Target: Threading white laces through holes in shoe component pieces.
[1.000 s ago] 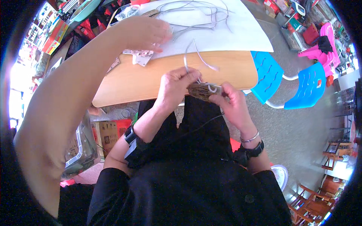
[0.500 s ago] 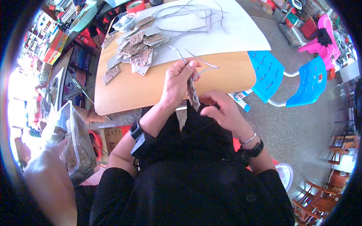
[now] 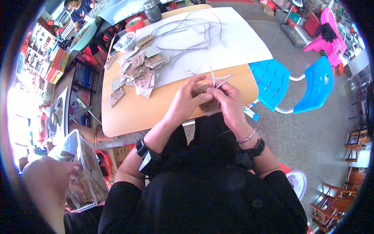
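A thin brown plate (image 3: 201,90) is held up over the near edge of the wooden table (image 3: 132,119). My left hand (image 3: 187,97) grips it by the left side, fingers behind and thumb in front. My right hand (image 3: 230,101) closes on its right side, thumb and forefinger pinching by the thin grey cords (image 3: 213,76) that stick up from it. Where the cords join the plate is hidden by my fingers. Farther left lies a heap of similar brown and grey plates (image 3: 142,66). A long loose loop of grey cord (image 3: 183,27) spreads over the white sheet (image 3: 243,43).
A blue chair (image 3: 313,87) stands against the table's right side. At the back are red tape (image 3: 134,24), a dark jar (image 3: 152,11) and a small bag (image 3: 125,42). At lower left, a co-worker's hand (image 3: 76,181) is in a clear bin (image 3: 83,156). Another person sits upper left.
My right hand, apart from the plate before, has moved up and now grips it along with my left. The plate is turned flatter toward me. The co-worker's hand now shows in the bin.
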A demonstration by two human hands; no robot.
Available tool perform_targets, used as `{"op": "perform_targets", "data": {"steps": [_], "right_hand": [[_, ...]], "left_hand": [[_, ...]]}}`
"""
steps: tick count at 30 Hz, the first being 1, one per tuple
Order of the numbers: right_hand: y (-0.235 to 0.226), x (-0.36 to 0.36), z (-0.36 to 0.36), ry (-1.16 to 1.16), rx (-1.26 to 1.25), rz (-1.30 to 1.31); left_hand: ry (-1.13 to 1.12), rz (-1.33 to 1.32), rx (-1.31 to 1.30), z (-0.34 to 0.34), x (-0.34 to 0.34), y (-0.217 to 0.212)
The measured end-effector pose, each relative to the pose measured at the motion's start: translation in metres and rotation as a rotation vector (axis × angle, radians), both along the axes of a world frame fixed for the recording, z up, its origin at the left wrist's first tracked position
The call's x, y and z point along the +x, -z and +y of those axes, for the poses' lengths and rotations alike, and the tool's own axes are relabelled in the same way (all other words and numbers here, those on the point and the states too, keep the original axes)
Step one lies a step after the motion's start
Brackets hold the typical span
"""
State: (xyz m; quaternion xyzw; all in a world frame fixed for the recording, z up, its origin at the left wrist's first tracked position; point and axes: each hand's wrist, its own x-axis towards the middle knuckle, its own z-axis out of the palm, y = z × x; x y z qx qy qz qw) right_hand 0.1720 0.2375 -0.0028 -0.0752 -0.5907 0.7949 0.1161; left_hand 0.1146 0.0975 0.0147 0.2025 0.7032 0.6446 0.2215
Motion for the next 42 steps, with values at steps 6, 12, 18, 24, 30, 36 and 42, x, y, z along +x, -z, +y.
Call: {"op": "perform_targets", "data": {"steps": [6,12,18,24,30,36,42], "right_hand": [[-0.001,-0.014,0.023,0.028,-0.266,-0.001],[0.016,-0.025,0.039,0.075,-0.293,-0.021],[0.019,-0.023,0.036,0.046,-0.23,-0.009],[0.029,-0.021,0.03,0.1,-0.029,0.085],[0.02,-0.017,0.041,0.171,-0.124,0.144],[0.022,-0.019,0.065,0.124,-0.206,0.043],[0.018,-0.02,0.079,0.131,0.165,-0.043]], "left_hand": [[0.123,0.035,-0.262,-0.026,-0.011,0.005],[0.078,-0.048,-0.263,-0.046,-0.015,-0.009],[0.093,-0.132,-0.301,-0.054,-0.019,0.007],[0.115,-0.117,-0.298,-0.06,-0.024,0.018],[0.11,-0.081,-0.312,-0.061,-0.025,0.021],[0.052,-0.103,-0.333,-0.059,-0.017,0.015],[-0.159,-0.195,-0.118,-0.045,-0.014,0.002]]}}
